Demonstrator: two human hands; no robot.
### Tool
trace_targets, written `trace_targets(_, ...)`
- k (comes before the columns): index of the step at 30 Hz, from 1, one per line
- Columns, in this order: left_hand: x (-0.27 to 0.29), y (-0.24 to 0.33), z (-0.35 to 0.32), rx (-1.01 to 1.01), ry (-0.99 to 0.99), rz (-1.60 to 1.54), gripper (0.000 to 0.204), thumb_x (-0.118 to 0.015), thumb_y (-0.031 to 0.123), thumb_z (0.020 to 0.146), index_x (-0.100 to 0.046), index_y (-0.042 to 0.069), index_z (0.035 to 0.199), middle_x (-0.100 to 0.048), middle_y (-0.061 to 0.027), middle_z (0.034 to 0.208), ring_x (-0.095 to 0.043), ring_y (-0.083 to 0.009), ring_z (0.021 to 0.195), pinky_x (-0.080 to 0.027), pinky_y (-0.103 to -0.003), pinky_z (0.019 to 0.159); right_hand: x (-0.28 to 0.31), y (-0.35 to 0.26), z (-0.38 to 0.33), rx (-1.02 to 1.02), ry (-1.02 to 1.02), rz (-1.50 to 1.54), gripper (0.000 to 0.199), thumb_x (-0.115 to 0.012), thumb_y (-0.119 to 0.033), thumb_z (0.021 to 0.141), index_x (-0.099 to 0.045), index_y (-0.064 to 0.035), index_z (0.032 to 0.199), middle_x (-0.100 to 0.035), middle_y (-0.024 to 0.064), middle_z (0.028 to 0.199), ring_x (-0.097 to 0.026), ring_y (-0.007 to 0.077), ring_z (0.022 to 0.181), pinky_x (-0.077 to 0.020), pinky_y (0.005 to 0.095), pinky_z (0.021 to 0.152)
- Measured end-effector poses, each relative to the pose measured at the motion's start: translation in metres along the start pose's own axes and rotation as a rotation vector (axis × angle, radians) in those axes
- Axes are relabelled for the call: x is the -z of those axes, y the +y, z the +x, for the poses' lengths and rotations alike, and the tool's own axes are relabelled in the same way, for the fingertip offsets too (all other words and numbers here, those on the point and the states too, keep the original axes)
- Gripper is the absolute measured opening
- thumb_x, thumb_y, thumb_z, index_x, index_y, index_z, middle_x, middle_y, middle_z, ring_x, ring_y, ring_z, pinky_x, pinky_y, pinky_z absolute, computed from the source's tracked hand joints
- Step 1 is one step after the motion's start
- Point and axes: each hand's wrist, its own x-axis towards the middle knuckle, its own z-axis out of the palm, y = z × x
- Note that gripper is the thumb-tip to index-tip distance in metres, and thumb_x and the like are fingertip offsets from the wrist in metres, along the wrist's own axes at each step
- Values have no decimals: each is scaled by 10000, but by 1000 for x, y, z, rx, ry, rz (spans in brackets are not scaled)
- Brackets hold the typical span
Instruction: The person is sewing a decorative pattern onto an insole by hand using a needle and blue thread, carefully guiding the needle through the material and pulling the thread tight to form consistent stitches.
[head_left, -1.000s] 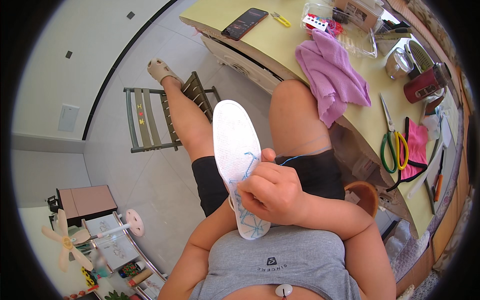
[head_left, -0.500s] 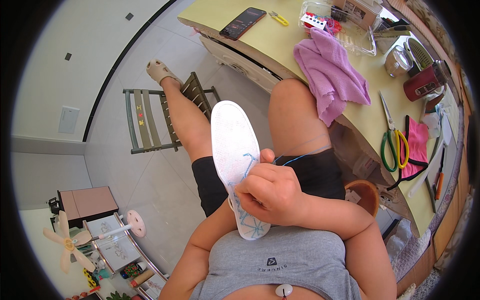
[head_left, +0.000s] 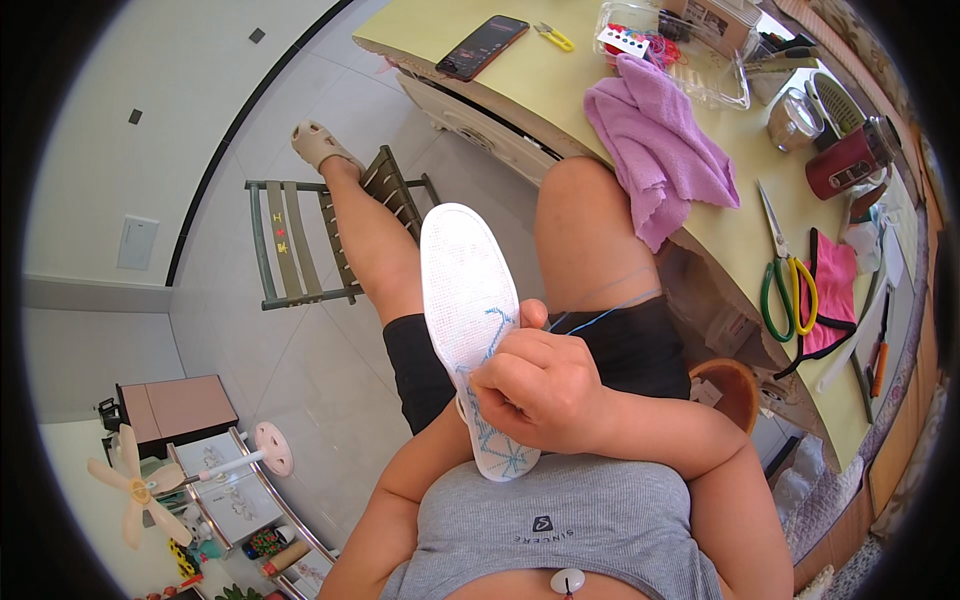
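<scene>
Pinching at the centre of the frame, your right hand (head_left: 545, 390) is curled shut with its fingertips pressed against the white mesh insole (head_left: 470, 310), apparently drawing the blue thread (head_left: 600, 315) that trails off to the right across your lap. Your left hand is hidden behind the insole, so you cannot tell how it grips, though its forearm rises from the lower edge toward it. The insole stands nearly upright just left of centre, with blue stitching on its lower half. It looks light, thin and bendable, likely to flex if held only at the tip, so hold it by the edges near the stitched area. The thread is fine and may snag. Farther out, a purple cloth (head_left: 665, 150) lies on the yellow table (head_left: 560, 85) at upper right, with green-handled scissors (head_left: 785, 285) at right.
</scene>
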Motion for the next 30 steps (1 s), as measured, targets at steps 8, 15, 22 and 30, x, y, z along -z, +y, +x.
trace_targets(8,-2,5,1,10,-28,8,443,-618,337,874,-455,31,1149,-551,-51,930,-563,-161,840,-495,-264,772,0,1,0,-22,7,-4,200,-699,47,620,-600,-26,777,-514,75,651,-560,239,554,-452,311,484)
trace_targets(15,-15,16,-9,-15,135,58,370,-615,316,907,-474,38,1106,-545,-39,881,-552,-146,754,-469,-254,666,8,17,-6,-250,18,202,143,-696,22,707,-576,-34,760,-548,89,681,-564,205,545,-448,315,497)
trace_targets(22,-55,24,-4,-181,492,430,274,-659,54,863,-548,7,1109,-656,-74,974,-640,-161,816,-535,-282,714,30,53,-31,-943,60,1203,80,-669,-93,888,-621,-32,867,-598,7,767,-459,55,635,-371,199,579)
trace_targets(30,-60,23,-10,-220,348,556,436,-722,-34,795,-516,-8,1179,-657,-94,1105,-654,-141,969,-538,-304,874,23,57,-49,-1035,136,1418,247,-713,-112,834,-634,11,1032,-679,69,845,-571,72,638,-471,210,594)
